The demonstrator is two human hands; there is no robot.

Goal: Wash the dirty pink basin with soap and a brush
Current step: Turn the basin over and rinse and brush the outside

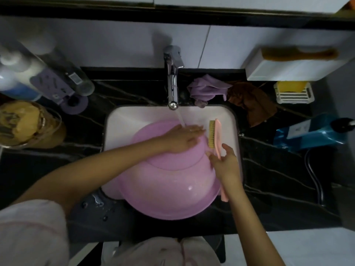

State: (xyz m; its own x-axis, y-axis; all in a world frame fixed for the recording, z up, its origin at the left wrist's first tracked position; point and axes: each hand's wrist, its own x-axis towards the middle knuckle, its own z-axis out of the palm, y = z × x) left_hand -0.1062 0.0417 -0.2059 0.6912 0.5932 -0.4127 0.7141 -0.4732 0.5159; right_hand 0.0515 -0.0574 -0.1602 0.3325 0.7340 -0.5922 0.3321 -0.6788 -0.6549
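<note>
The pink basin (169, 191) lies upside down across the white sink (123, 120), its rim hanging over the front counter edge. My left hand (182, 138) rests flat on the basin's upturned bottom, fingers straight, under the running water. The pink brush (218, 137) with tan bristles stands along the basin's right side, its handle reaching toward me. My right hand (224, 162) holds the brush by its middle, thumb and fingers around it. Yellow soap (292, 86) sits in a white slatted dish at the right.
The chrome tap (172, 77) runs water onto the basin. A purple cloth (205, 91) and a brown cloth (251, 102) lie behind the sink. Bottles (28, 73) and a jar (25, 123) crowd the left counter. A blue bottle (311, 131) lies at the right. Water drops wet the front-left counter.
</note>
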